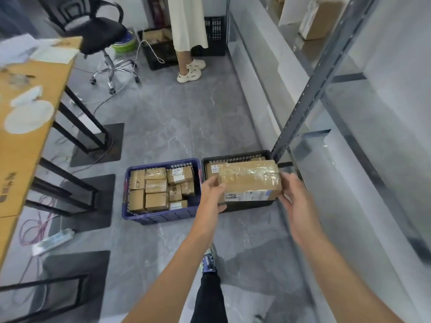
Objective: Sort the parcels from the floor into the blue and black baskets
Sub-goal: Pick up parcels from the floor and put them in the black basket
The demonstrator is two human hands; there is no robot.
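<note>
Above the black basket [235,156], a long cardboard parcel [250,180] is held level, spanning nearly the basket's whole width. The left grip [211,194] grasps the parcel's left end, fingers curled over the top edge and thumb beneath. The right grip [292,192] is at the right end, touching or just beside it. That hand is blurred, so I cannot tell whether it is clasped on the box or only pressed flat against it.

The parcel looks stiff and boxy, so it should keep its shape. Glossy clear tape crosses the top and could be slick under the fingers. Bare cardboard at the two short ends is the better place to hold, with a thumb or fingers under the bottom edge. Its size suggests some weight, so using both hands seems sensible. It nearly fills the basket's opening, so I judge it must go down flat.

Count: one parcel in hand and two baskets. Inside the black basket, under the held parcel, at least one more box with a white label shows. The blue basket [161,217], touching the black basket's left side, holds about ten small boxes packed tight, though some edges are hard to separate.
</note>
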